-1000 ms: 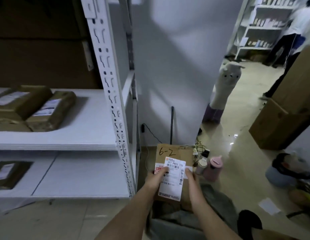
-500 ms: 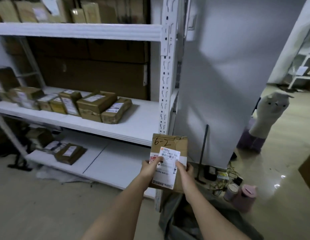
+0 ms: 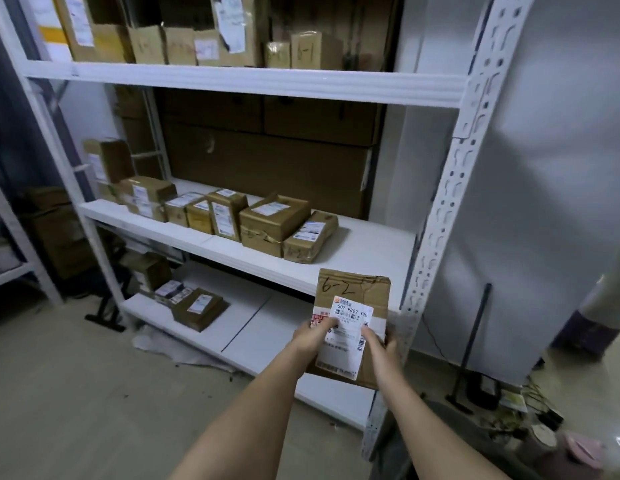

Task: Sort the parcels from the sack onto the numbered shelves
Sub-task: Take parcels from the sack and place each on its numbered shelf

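Here both hands (image 3: 312, 336) (image 3: 381, 344) grip parcel (image 3: 357, 292), apparently upright.

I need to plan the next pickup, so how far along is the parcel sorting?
Done: a row of parcels already lies on the middle shelf, with more on the top and bottom shelves. In hand: the left hand and right hand hold a cardboard parcel marked 6-2 in front of the rack, not yet placed. Left: shelving this one; the sack is out of view, so the remainder is unknown.
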`<action>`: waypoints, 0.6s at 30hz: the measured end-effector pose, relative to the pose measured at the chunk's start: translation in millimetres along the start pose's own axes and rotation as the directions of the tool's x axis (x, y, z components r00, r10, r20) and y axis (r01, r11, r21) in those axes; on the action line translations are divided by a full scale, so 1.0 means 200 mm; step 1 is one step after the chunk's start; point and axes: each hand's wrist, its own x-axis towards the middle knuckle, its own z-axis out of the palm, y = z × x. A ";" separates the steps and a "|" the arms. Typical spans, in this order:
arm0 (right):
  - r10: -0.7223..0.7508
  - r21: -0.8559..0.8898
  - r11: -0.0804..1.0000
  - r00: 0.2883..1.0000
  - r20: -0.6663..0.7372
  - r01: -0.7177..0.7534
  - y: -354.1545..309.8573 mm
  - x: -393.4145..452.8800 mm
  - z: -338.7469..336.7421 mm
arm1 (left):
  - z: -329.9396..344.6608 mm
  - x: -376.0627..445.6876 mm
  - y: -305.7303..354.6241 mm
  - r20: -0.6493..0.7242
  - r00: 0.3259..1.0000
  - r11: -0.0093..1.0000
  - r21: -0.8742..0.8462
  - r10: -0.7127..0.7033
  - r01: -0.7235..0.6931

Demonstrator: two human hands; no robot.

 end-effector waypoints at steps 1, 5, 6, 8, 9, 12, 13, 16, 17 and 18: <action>-0.008 0.008 1.000 1.000 -0.001 0.008 -0.01 0.01 0.09 | -0.09 0.04 0.01 0.015 1.000 1.000 -0.003 0.011 -0.011; -0.001 0.059 0.998 1.000 -0.005 0.002 -0.07 0.02 0.37 | -0.38 0.18 0.05 0.066 0.998 1.000 0.008 -0.007 0.007; 0.001 0.062 0.998 1.000 -0.004 0.000 -0.09 0.04 0.45 | -0.45 0.22 0.07 0.079 0.997 1.000 0.017 -0.005 0.004; 0.000 0.053 0.999 1.000 0.003 0.000 -0.10 0.06 0.56 | -0.56 0.28 0.10 0.102 0.995 0.999 0.031 0.006 -0.009; -0.009 0.051 0.999 1.000 0.000 0.008 -0.11 0.07 0.61 | -0.61 0.31 0.12 0.111 0.994 0.999 0.040 0.019 -0.023; -0.039 0.056 0.998 0.999 -0.030 0.041 -0.12 0.10 0.72 | -0.70 0.41 0.15 0.149 0.988 0.996 0.067 0.047 -0.057; -0.049 0.053 0.997 0.998 -0.047 0.052 -0.12 0.12 0.75 | -0.72 0.44 0.16 0.162 0.985 0.995 0.074 0.055 -0.067; -0.066 0.027 0.997 0.995 -0.069 0.068 -0.10 0.19 0.78 | -0.73 0.55 0.17 0.196 0.975 0.986 0.106 0.107 -0.129; -0.063 0.023 0.998 0.996 -0.070 0.065 -0.10 0.21 0.78 | -0.72 0.57 0.18 0.213 0.969 0.981 0.115 0.129 -0.156; -0.059 0.023 0.998 0.996 -0.072 0.061 -0.09 0.24 0.78 | -0.71 0.61 0.19 0.227 0.964 0.977 0.126 0.139 -0.171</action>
